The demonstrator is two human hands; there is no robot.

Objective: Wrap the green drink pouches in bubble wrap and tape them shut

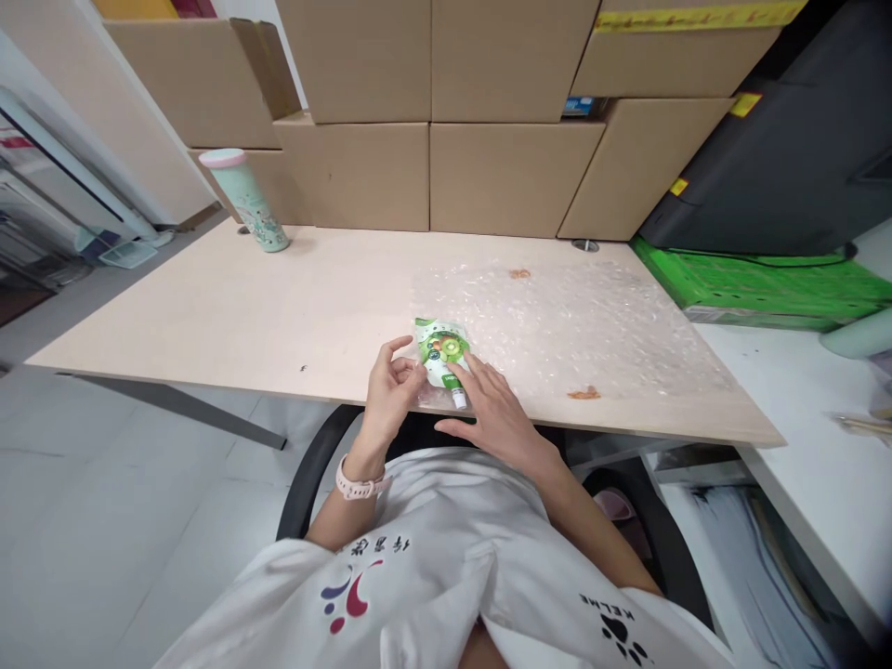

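A small green and white spout pouch (441, 353) with a kiwi picture lies on the near corner of a clear bubble wrap sheet (571, 325) on the pale wooden table (229, 316). Its white cap points toward me. My left hand (390, 395) sits at the pouch's left edge, fingers curled and pinching the wrap's corner beside it. My right hand (491, 413) lies flat over the pouch's lower right side, fingers stretched out and pressing on it. A pink watch is on my left wrist.
A mint green tumbler (249, 200) with a pink lid stands at the table's back left. Stacked cardboard boxes (432, 121) line the back edge. A green crate (759, 288) and a black case sit to the right. Two orange tape bits lie on the wrap.
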